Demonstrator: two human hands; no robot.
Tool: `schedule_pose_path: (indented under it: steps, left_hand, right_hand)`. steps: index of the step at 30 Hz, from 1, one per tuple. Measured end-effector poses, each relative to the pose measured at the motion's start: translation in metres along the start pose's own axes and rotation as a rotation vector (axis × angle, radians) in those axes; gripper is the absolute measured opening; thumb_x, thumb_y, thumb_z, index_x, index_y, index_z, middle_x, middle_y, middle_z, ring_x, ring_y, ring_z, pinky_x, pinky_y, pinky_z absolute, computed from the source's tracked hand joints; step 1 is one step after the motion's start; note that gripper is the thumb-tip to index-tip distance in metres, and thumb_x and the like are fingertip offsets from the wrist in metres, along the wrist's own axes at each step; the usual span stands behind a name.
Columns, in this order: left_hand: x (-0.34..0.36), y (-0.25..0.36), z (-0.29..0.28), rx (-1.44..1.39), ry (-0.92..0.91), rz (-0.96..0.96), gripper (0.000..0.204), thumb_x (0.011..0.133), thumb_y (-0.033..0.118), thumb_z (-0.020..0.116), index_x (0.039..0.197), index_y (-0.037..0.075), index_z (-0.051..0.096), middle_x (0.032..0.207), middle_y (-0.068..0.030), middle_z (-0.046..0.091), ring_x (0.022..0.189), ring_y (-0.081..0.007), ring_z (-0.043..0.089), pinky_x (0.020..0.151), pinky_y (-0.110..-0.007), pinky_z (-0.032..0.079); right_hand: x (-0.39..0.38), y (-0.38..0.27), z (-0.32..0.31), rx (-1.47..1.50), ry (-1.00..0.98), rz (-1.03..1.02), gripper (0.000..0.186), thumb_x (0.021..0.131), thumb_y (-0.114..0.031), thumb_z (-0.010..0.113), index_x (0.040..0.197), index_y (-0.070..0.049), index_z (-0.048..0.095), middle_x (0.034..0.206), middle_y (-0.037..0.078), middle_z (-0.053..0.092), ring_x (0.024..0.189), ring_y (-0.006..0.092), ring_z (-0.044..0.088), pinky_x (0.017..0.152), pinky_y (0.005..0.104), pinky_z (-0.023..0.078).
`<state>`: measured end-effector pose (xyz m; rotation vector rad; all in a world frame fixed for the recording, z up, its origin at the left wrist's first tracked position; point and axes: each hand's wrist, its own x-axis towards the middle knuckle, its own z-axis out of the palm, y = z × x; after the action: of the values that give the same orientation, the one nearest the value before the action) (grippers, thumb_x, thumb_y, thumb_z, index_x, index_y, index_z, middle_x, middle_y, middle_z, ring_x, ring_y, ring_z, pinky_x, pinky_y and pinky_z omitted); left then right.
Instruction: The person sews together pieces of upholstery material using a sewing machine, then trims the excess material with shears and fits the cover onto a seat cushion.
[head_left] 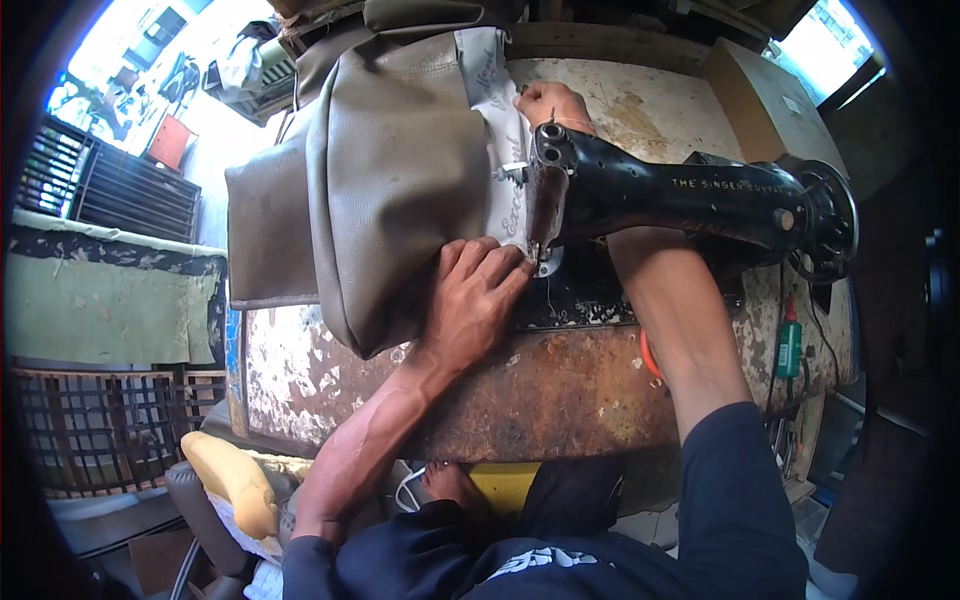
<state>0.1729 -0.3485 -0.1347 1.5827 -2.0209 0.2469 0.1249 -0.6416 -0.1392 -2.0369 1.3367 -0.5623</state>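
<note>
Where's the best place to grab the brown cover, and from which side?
Probably pinch the flat left end of the brown cover, coming from the left: it sticks out there, away from the sewing machine, while the left hand rests on the other side.

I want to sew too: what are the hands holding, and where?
Brown material: left hand on near end of its white strip; right hand seemingly pinching it farther back.

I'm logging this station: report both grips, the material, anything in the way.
Left grip on folded brown material, near black sewing machine. Right grip at edge of white fabric. Machine's arm passes over right forearm.
</note>
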Motion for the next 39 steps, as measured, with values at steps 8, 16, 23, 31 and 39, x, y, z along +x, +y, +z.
schedule_pose_path:
  steps: [8, 16, 23, 31, 39]
  left_hand:
    - [0.003, 0.002, -0.001, -0.038, 0.026, -0.027, 0.034, 0.080, 0.007, 0.069, 0.114, 0.007, 0.076, 0.122, -0.0062, 0.073, 0.112, -0.0263, 0.065, 0.101, -0.045, 0.047]
    - [-0.002, -0.001, 0.004, -0.009, 0.035, -0.024, 0.030, 0.085, 0.010, 0.068, 0.113, 0.008, 0.076, 0.122, -0.0068, 0.074, 0.112, -0.0256, 0.065, 0.101, -0.045, 0.047]
    - [-0.003, -0.004, 0.003, 0.001, 0.033, -0.026, 0.027, 0.087, 0.012, 0.066, 0.112, 0.009, 0.075, 0.120, -0.0067, 0.075, 0.113, -0.0249, 0.065, 0.102, -0.044, 0.046]
    - [0.000, -0.005, 0.008, -0.056, 0.050, -0.020, 0.025, 0.085, 0.010, 0.066, 0.108, 0.008, 0.075, 0.116, -0.0076, 0.076, 0.111, -0.0256, 0.067, 0.102, -0.044, 0.048]
    - [-0.008, -0.002, 0.004, -0.097, 0.022, 0.000, 0.027, 0.082, 0.007, 0.067, 0.108, 0.007, 0.075, 0.114, -0.0075, 0.076, 0.108, -0.0253, 0.068, 0.101, -0.044, 0.049]
  right_hand:
    - [-0.113, 0.087, -0.044, 0.861, -0.283, -0.143, 0.039, 0.099, -0.023, 0.065, 0.133, -0.004, 0.068, 0.125, 0.016, 0.073, 0.107, 0.0230, 0.070, 0.094, 0.0398, 0.058]
    - [-0.156, 0.044, -0.047, 0.389, -0.213, 0.102, 0.042, 0.106, -0.007, 0.051, 0.147, -0.011, 0.057, 0.131, 0.009, 0.067, 0.105, 0.0213, 0.069, 0.078, 0.0361, 0.061]
    - [-0.155, 0.044, -0.039, 0.682, -0.194, 0.299, 0.038, 0.104, -0.002, 0.050, 0.141, -0.008, 0.058, 0.125, 0.010, 0.069, 0.107, 0.0250, 0.069, 0.078, 0.0396, 0.060]
    - [-0.126, 0.071, -0.011, 1.559, -0.332, -0.030, 0.046, 0.111, -0.032, 0.049, 0.141, 0.000, 0.059, 0.138, 0.017, 0.068, 0.123, 0.0282, 0.068, 0.108, 0.0434, 0.054]
    - [-0.130, 0.072, -0.013, 1.660, -0.458, -0.130, 0.048, 0.111, -0.035, 0.047, 0.141, 0.001, 0.057, 0.139, 0.019, 0.066, 0.128, 0.0269, 0.065, 0.115, 0.0439, 0.050]
